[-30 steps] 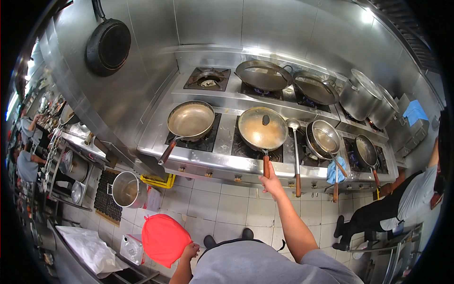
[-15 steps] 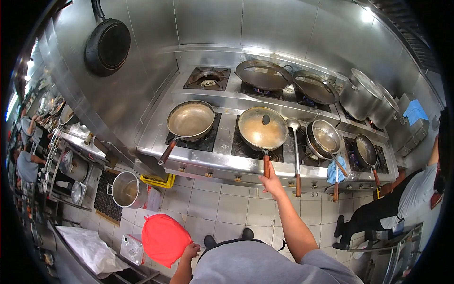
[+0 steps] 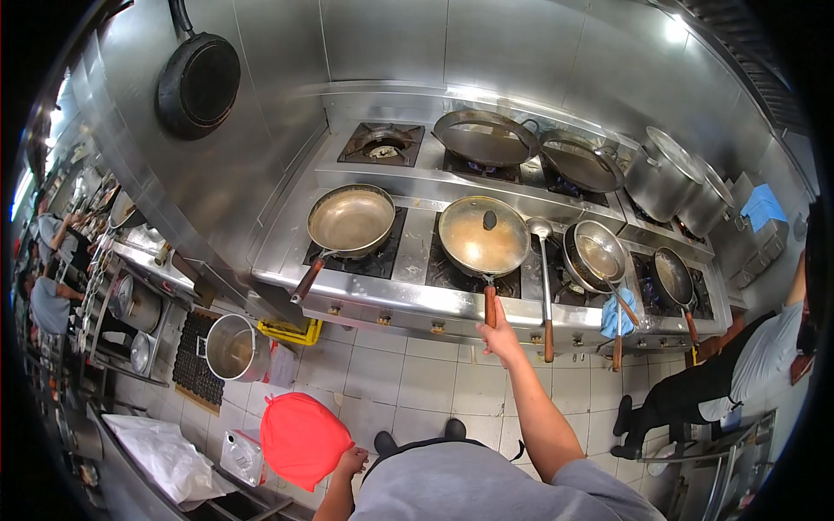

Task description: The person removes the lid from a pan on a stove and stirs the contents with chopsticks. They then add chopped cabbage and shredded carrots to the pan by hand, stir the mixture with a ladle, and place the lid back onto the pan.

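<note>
Right hand (image 3: pixel 499 338) grips lidded pan (image 3: pixel 469 268) — tan contents (image 3: pixel 483 250) inside.

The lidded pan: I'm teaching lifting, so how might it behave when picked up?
The lidded pan may feel front-heavy, since the right hand grips only the outer end of the wooden handle. The lid might slide if tilted, as no clamp shows. The straight handle should hardly flex.

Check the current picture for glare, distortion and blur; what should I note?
Head view: fisheye bending, the stove bowed, corners black; head view: hard glare high on the steel wall at upper right; head view: right hand and lidded pan look clear, people at far left small and indistinct.
</note>
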{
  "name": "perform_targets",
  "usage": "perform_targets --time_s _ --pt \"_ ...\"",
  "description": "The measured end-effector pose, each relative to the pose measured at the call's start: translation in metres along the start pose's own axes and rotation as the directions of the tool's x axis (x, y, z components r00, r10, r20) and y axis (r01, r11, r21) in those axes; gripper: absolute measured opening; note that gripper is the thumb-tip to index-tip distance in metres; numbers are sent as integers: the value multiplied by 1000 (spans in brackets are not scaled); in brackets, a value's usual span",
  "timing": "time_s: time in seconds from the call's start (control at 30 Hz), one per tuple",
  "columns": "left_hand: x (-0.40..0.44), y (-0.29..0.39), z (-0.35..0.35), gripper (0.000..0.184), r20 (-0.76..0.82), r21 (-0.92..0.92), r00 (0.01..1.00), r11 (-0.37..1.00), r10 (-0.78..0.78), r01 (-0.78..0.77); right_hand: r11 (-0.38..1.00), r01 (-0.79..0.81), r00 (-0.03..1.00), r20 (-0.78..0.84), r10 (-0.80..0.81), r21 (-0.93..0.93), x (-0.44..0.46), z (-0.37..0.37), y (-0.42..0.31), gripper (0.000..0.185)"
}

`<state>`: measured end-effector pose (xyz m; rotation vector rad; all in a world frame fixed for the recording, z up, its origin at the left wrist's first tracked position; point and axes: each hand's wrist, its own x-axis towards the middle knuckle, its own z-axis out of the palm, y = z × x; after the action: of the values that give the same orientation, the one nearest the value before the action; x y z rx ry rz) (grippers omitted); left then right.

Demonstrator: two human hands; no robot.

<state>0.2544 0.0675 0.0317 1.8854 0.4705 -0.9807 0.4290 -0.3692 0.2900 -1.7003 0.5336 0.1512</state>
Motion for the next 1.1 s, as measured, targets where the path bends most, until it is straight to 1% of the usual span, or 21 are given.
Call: perform_targets --time_s 0.2,0.3,0.37,0.67,0.87,0.97,1.1 --pt "-1 1 0 24 0 -20 1000 1000 8 -8 1000 -7 1000 -10 7 2 -2 1 -2 84" --pt "-5 4 0 23 -35 -33 999 999 -25 24 1000 6 1000 -11 -6 11 -1 1 0 84" --pt "-1 0 -2 26 5 -34 1000 999 -7 7 1000 2 1000 -8 -2 9 3 0 4 84" --pt "2 -1 -5 25 10 -17 999 999 -41 41 1000 8 1000 -23 -8 5 1 2 1 83" --pt "2 -3 -7 25 14 -28 1000 1000 -12 12 1000 4 1000 -26 -4 -11 1 2 0 84" --pt "4 -3 -8 24 8 -33 999 999 -34 34 1000 8 1000 -25 -8 -8 1 2 0 84" --pt "3 -3 -10 24 0 -47 1000 999 -23 23 1000 1 1000 -5 -1 -20 6 0 5 84"
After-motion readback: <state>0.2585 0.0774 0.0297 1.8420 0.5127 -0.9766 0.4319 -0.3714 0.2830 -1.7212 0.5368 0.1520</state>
